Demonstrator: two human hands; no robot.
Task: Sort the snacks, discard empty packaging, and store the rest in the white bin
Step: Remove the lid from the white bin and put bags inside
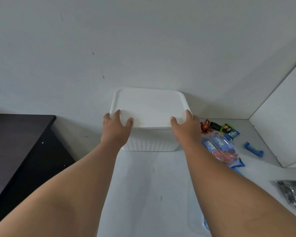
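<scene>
One lidded, ribbed white bin (149,115)

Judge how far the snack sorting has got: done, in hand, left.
Done: nothing visibly; the lid hides what the white bin holds. In hand: left hand and right hand grip the lid's near corners. Left: the clear bag of blue bars, a loose blue bar, red and green wrappers and a dark packet lie outside, right of the bin.

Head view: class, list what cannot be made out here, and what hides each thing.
- White bin contents: head view, covered by its lid.
- Dark packet: head view, cut by right edge, blurred.
- Clear bag of snacks: head view, partly behind right forearm.
</scene>
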